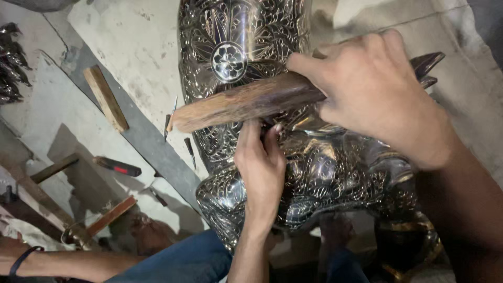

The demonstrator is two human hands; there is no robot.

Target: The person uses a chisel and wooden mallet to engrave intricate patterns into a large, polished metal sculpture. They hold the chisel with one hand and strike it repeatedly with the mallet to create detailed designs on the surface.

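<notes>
Gripping a brown wooden stick (246,102), the right hand (374,94) is clenched around its right end, and the stick lies almost level across the big engraved metal piece (325,173). That piece fills the middle of the view, dark and shiny, covered in floral chasing, with a round flower medallion (229,61) just above the stick. Down below, the left hand (260,167) comes up from the bottom edge, fingertips pinched together right under the stick and pressed against the metal; something small sits between them, but what it is I cannot tell. The metal piece rests against the person's blue-trousered leg (183,259) at the bottom.

Off to the left, on the pale concrete floor (131,47), a short wooden block (106,98) lies on a diagonal. Nearer the piece, a few thin pointed chisels (189,152) lie beside its left edge. Further left there is a tool with a black and red handle (118,166), and a hammer (55,167) with a wooden shaft. Bottom left, a bare forearm with a dark wristband (21,259) stretches along the floor, well apart from both working hands.
</notes>
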